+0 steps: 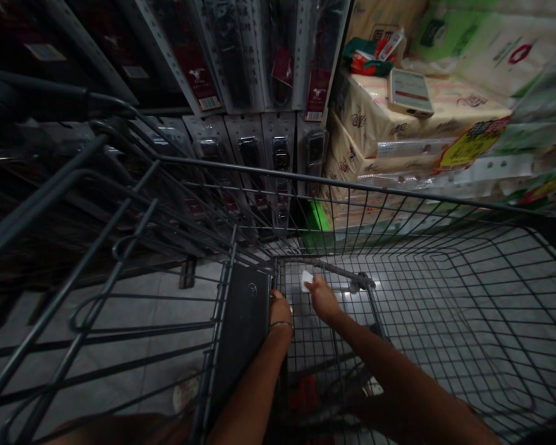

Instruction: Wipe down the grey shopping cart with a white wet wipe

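Both my arms reach down into a dark wire shopping cart (426, 196). My left hand (282, 311), with a thin band at the wrist, is at the upper right edge of the cart's black seat panel (244, 321); its fingers curl around that edge. My right hand (324, 300) is closed in a pinch on a small white piece (307, 281) that looks like a tissue or wipe. It is held over the wire floor of the basket, a little to the right of my left hand.
Packaged belts (241, 55) hang on a rack beyond the cart. Stacked tissue packs (375, 117) stand at the upper right, with a pale boxy device (410, 93) and a red-and-green packet (370, 57) on top. Grey tiled floor (162, 346) shows through the wires.
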`<state>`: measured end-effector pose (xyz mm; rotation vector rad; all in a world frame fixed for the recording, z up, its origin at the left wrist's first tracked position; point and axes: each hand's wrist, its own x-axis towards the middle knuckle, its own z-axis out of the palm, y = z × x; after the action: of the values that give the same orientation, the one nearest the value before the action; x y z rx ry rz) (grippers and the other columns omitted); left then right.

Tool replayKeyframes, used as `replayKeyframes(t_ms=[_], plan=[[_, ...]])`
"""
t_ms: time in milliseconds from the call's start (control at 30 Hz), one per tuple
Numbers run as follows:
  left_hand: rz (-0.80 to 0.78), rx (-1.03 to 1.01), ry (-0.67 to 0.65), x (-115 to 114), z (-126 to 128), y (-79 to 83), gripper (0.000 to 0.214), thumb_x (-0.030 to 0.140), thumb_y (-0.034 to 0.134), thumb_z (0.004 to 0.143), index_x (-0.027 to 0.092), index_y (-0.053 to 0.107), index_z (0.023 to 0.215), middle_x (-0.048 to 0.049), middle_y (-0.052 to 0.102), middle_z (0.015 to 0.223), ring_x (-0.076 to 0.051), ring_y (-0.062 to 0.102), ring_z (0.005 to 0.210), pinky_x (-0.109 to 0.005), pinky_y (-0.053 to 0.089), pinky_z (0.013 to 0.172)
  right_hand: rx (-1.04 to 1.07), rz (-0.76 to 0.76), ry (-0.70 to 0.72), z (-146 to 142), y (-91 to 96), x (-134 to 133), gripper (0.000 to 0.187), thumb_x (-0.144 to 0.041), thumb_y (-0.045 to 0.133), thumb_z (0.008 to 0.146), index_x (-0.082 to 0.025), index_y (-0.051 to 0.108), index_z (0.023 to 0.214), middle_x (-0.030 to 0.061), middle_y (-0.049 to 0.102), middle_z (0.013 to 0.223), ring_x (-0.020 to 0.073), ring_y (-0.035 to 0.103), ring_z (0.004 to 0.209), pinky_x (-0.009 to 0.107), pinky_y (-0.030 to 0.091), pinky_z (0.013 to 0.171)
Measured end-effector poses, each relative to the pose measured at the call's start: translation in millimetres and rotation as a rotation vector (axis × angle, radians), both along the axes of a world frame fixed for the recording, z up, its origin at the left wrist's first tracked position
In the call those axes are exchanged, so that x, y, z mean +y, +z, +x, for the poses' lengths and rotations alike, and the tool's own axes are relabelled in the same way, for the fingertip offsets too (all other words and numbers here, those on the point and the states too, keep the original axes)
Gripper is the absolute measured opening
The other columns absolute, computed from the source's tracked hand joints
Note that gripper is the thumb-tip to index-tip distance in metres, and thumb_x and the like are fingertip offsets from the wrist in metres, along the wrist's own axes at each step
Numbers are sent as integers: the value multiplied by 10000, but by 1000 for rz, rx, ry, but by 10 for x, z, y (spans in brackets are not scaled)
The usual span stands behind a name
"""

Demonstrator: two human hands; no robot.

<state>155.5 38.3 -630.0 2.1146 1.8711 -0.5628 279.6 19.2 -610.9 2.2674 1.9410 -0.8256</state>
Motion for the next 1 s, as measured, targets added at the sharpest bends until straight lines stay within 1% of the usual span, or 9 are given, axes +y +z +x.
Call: replayKeyframes(t_ms=[100, 167, 300, 433, 533, 667, 733, 833, 1000], plan=[[7, 15, 12, 1, 1, 11, 448, -12, 263, 838, -32, 445, 1246, -182, 656, 838, -212, 665, 794, -250, 505, 638, -36, -5, 131, -35, -1, -74, 345, -154, 318, 914, -124, 647, 1013, 154, 563, 1064, 234, 498, 1021, 331, 366, 910], [13, 14, 11, -2, 1, 25, 438, 0, 282, 845, -19, 453, 1248, -169, 655, 837, -200, 663, 793, -234, 498, 641, -63, -13, 206, -81, -1, -165, 328, -135, 339, 899, -118, 638, 1034, 166, 565, 1083, 253, 485, 1052, 361, 356, 934], [21, 18, 11, -17, -2, 35, 442, 13, 299, 836, -12, 451, 1251, -164, 649, 845, -203, 653, 794, -239, 485, 635, -43, -50, 220, -179, 11, -416, 368, -88, 355, 869, -131, 582, 1154, 172, 531, 1189, 253, 478, 1096, 358, 359, 951], [26, 3, 31, -37, -6, 10, 462, 29, 284, 835, -4, 436, 1269, -155, 639, 825, -203, 633, 752, -239, 443, 587, 64, -87, 195, -154, 55, -524, 398, -39, 359, 820, -139, 632, 1091, 148, 560, 1164, 229, 523, 1064, 319, 381, 923], [17, -43, 67, -40, -8, -15, 457, 44, 316, 834, -3, 426, 1276, -155, 633, 811, -206, 616, 724, -246, 411, 565, 285, -111, 69, -24, 73, -422, 345, -31, 425, 743, -146, 695, 925, 105, 642, 1011, 192, 590, 936, 282, 414, 855], [14, -67, 75, -34, -10, -40, 457, 28, 319, 828, -16, 429, 1269, -167, 632, 834, -213, 609, 745, -255, 401, 579, 665, -261, -383, 235, 85, -227, 188, -137, 513, 698, -135, 691, 759, 33, 659, 673, 152, 591, 637, 253, 441, 617], [24, -64, 82, -35, -12, -50, 459, 32, 314, 828, -9, 436, 1268, -166, 633, 843, -211, 604, 745, -257, 400, 578, 860, -322, -565, 363, 99, -184, 155, -193, 562, 668, -126, 681, 742, 17, 644, 618, 128, 555, 552, 238, 416, 550], [24, -51, 67, -42, -14, -66, 474, 48, 325, 824, 15, 440, 1283, -154, 635, 846, -204, 596, 732, -252, 396, 566, 993, -345, -655, 510, 104, -186, 142, -217, 599, 622, -122, 664, 706, 16, 637, 602, 102, 519, 505, 220, 384, 510], [2, -39, 48, -55, -6, -94, 494, 58, 320, 826, 27, 422, 1309, -148, 631, 861, -193, 586, 731, -238, 380, 542, 825, -247, -707, 603, 45, -170, 64, -197, 568, 643, -154, 599, 606, -16, 567, 507, 88, 467, 453, 204, 343, 458]])
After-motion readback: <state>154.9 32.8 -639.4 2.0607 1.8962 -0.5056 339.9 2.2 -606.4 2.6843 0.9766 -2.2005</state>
